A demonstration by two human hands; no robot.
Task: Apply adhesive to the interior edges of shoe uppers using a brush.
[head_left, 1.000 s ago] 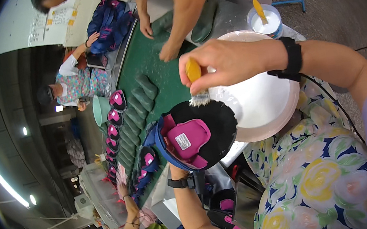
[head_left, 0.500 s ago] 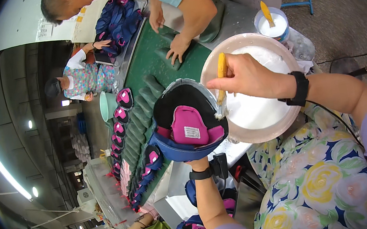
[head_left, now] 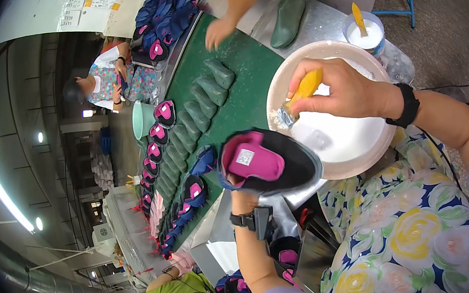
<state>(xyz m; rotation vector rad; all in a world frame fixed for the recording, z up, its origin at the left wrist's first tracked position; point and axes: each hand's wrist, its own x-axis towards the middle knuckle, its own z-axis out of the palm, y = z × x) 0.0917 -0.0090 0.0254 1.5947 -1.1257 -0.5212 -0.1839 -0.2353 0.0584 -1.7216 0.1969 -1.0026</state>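
My left hand is closed on a navy shoe upper from below; most of its fingers are hidden behind it. The upper is tilted, its black inside and pink lining facing up, with the toe pointing right and toward me. In my right hand is a brush with a yellow handle, gripped between thumb and fingers. Its whitish bristles are at the left inner wall of a pale pink basin. White liquid fills much of that basin.
Green shoe lasts and navy uppers line a green belt. Another last lies on the metal edge. A tub with a second brush stands beyond the basin. A co-worker's hand is over the belt; other people sit left.
My right hand has taken the brush from the upper's edge to the basin wall. My left hand has turned the upper and lowered its toe. The co-worker's hands have drawn back from the lasts.
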